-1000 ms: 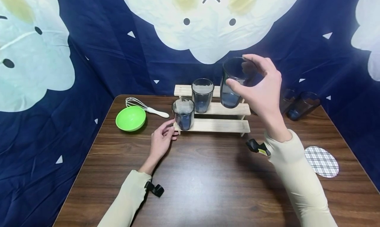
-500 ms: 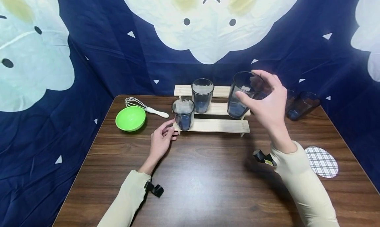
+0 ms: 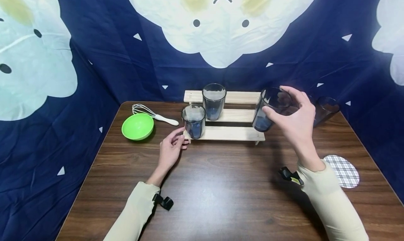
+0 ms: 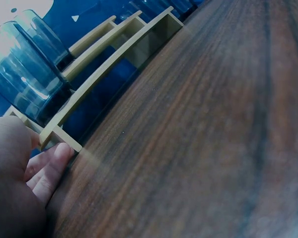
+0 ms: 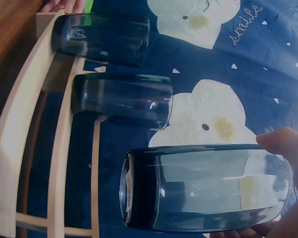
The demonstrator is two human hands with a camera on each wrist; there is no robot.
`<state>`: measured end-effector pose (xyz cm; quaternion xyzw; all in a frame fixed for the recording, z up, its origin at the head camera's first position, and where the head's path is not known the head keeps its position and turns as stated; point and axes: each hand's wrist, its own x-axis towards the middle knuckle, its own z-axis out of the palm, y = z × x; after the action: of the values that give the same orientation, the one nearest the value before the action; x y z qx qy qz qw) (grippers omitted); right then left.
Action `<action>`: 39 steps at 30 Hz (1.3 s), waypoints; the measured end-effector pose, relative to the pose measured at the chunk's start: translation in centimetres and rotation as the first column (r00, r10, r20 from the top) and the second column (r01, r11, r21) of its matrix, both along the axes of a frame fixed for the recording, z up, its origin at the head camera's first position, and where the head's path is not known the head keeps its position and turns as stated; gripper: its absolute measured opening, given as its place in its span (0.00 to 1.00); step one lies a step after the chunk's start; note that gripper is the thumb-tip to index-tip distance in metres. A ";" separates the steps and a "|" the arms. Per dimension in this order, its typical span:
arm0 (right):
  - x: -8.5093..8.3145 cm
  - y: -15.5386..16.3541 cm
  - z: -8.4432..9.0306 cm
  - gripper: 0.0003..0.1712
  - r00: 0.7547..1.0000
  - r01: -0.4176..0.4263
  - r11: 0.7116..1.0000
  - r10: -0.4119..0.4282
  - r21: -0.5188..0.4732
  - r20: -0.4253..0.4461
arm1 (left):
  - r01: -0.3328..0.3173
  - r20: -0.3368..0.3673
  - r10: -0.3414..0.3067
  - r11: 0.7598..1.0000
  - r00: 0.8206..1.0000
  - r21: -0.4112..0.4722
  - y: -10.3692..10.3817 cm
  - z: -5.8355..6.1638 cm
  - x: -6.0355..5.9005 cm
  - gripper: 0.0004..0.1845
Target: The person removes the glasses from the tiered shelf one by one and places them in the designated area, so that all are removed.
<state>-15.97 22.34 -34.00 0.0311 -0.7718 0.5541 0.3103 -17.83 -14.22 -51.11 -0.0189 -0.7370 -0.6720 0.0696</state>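
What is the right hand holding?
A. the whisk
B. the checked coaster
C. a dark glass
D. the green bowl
C: the right hand grips a dark glass near its rim, held up in the air by the right end of the wooden rack. The bowl and whisk lie far left, and the coaster lies untouched on the table.

Green bowl (image 3: 137, 126), checked coaster (image 3: 343, 171)

Green bowl (image 3: 137, 126) and white-handled whisk (image 3: 154, 114) at the desk's (image 3: 221, 185) far left; plaid coaster (image 3: 344, 171) near its right edge; dark tumbler (image 3: 326, 108) at far right.
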 end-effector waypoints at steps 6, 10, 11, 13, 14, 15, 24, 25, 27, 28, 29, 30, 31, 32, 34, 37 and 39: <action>0.7 1.0 -0.6 0.38 0.999 -0.038 0.996 0.036 -0.082 -0.020 | 0.001 -0.003 -0.001 1.000 1.000 0.001 0.0 0.0 0.0 0.19; 1.0 1.7 -1.1 0.38 1.000 -0.027 0.995 0.026 -0.092 -0.009 | 0.004 0.004 -0.004 1.000 1.000 -0.014 0.0 -0.2 0.0 0.19; 1.1 1.8 -1.3 0.38 1.000 -0.019 0.996 0.019 -0.086 0.001 | 0.004 0.005 -0.004 1.000 1.000 -0.012 0.0 -0.2 0.1 0.19; 1.2 2.2 -1.6 0.38 1.000 0.004 0.998 -0.003 -0.061 0.025 | -0.001 0.003 0.001 1.000 1.000 -0.010 -0.1 -0.2 0.1 0.19; 1.2 2.4 -1.7 0.38 0.999 0.018 0.999 -0.016 -0.044 0.037 | -0.003 0.002 0.003 1.000 1.000 -0.007 -0.1 -0.1 0.2 0.19; 1.2 2.6 -1.9 0.38 0.999 0.028 0.999 -0.026 -0.030 0.046 | -0.005 -0.001 0.005 1.000 1.000 -0.005 -0.1 -0.1 0.1 0.19; 0.7 4.8 -3.6 0.39 0.978 0.139 0.987 -0.149 0.077 0.147 | 0.005 -0.030 -0.006 0.999 1.000 -0.032 -0.1 -0.2 -0.2 0.19; 0.6 5.0 -3.8 0.39 0.974 0.153 0.983 -0.167 0.098 0.155 | 0.005 -0.029 -0.006 1.000 1.000 -0.030 -0.1 -0.3 -0.2 0.19; 0.5 5.3 -4.0 0.39 0.968 0.166 0.979 -0.184 0.118 0.168 | 0.005 -0.028 -0.006 1.000 1.000 -0.027 -0.2 -0.3 -0.1 0.19; 0.4 5.4 -4.1 0.39 0.966 0.169 0.978 -0.189 0.122 0.176 | 0.005 -0.027 -0.005 1.000 1.000 -0.024 -0.2 -0.3 -0.1 0.19; 0.4 5.5 -4.2 0.39 0.963 0.170 0.977 -0.192 0.127 0.187 | 0.004 -0.027 -0.005 1.000 1.000 -0.023 -0.2 -0.4 -0.1 0.18; 0.3 5.6 -4.3 0.39 0.961 0.169 0.977 -0.193 0.131 0.197 | 0.004 -0.026 -0.004 1.000 1.000 -0.022 -0.2 -0.4 -0.1 0.19; 0.2 5.7 -4.3 0.39 0.958 0.170 0.976 -0.196 0.137 0.207 | 0.004 -0.026 -0.004 1.000 1.000 -0.022 -0.3 -0.4 -0.1 0.18; 0.2 5.7 -4.4 0.39 0.956 0.169 0.975 -0.198 0.143 0.218 | 0.003 -0.026 -0.004 1.000 1.000 -0.023 -0.3 -0.4 -0.1 0.18; 0.0 5.8 -4.5 0.40 0.948 0.174 0.970 -0.211 0.170 0.239 | 0.003 -0.026 -0.003 1.000 1.000 -0.025 -0.3 -0.5 -0.2 0.18; -0.2 6.0 -4.7 0.41 0.941 0.176 0.961 -0.228 0.211 0.251 | 0.005 -0.026 -0.005 0.999 1.000 -0.032 -0.3 -0.4 -0.2 0.18; -0.4 6.2 -4.9 0.42 0.937 0.170 0.957 -0.230 0.235 0.261 | 0.005 -0.027 -0.006 0.999 1.000 -0.034 -0.3 -0.4 -0.2 0.19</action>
<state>-16.33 28.49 -38.90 -0.0958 -0.8614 0.4341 0.2456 -18.00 -14.48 -51.48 -0.0315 -0.7472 -0.6593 0.0774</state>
